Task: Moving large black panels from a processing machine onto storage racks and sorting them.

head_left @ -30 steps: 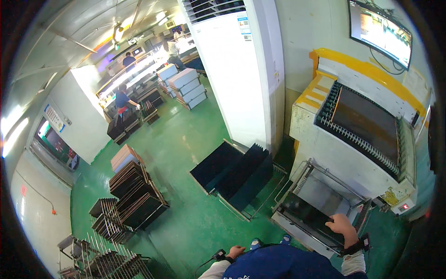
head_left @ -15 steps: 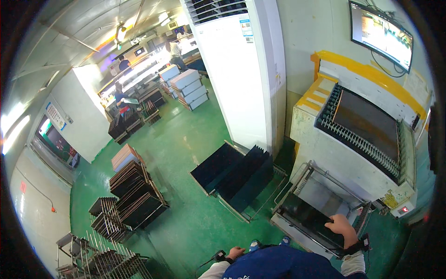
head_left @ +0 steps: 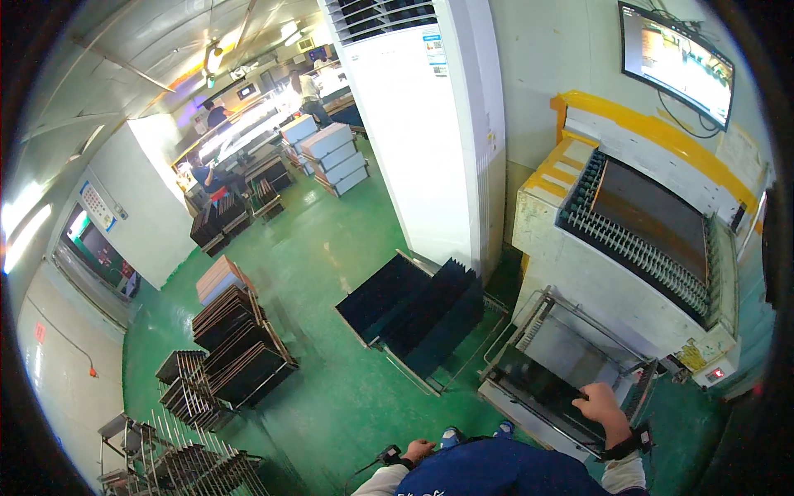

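My right hand (head_left: 600,407) is closed on the near edge of a dark, flat panel (head_left: 542,382). The panel lies tilted in a metal-framed rack (head_left: 579,318) at the lower right, and its surface is slightly smeared by motion. My left hand (head_left: 419,450) hangs at my waist, fingers curled and nothing visible in them, apart from every rack. Left of the metal rack, upright dark panels (head_left: 438,318) fill another rack on the floor.
A pale machine with a slotted conveyor (head_left: 641,240) stands right, beneath a wall screen (head_left: 676,62). A tall white air conditioner (head_left: 413,140) rises in the middle. Loaded racks (head_left: 248,355) line the left floor. Several people work at a lit far bench (head_left: 248,136).
My right hand stays closed on the panel, which has shifted slightly in the rack. The whole view has drifted a little. A person at the far left bench has changed posture.
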